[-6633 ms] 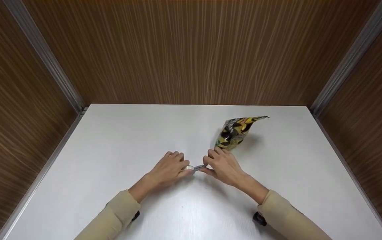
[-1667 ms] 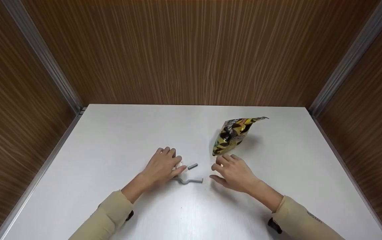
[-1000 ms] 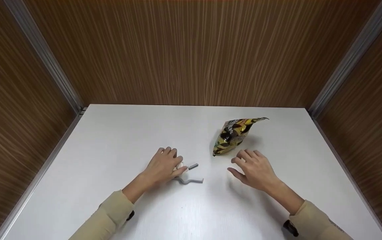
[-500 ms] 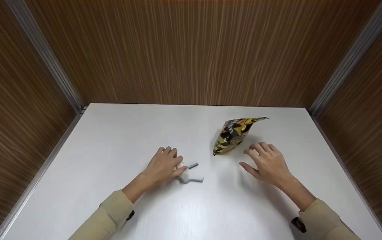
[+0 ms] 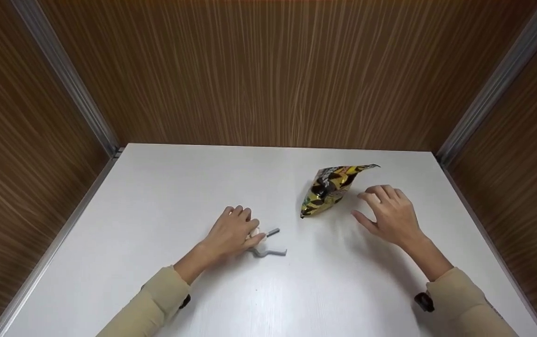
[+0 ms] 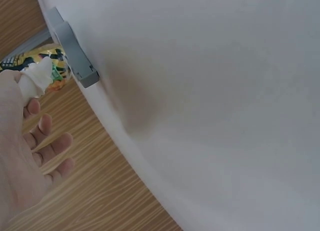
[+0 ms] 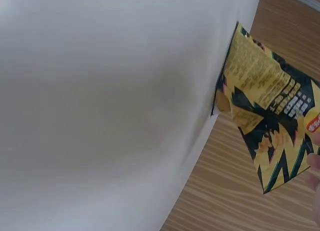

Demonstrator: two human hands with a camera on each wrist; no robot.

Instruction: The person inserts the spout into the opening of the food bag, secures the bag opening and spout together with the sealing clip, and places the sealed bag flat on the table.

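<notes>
I'm resting my left hand (image 5: 231, 230) mid-tabletop (image 5: 156, 196), pinching a white wad (image 5: 254, 232) beside the gray clip (image 5: 268, 248). My right hand (image 5: 392, 215) is hovering unclenched just beside the snack bag (image 5: 329, 189) toward the far right corner; nothing is lying between them.

Overhead head view (wrist views close)

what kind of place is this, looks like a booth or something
Probably a small staged work booth, not a home or kitchen. A plain white table is boxed in on three sides by brown wood-grain wall panels joined by metal corner strips. On it lie only a crumpled yellow-and-black foil snack bag and a small grey clip.
</notes>
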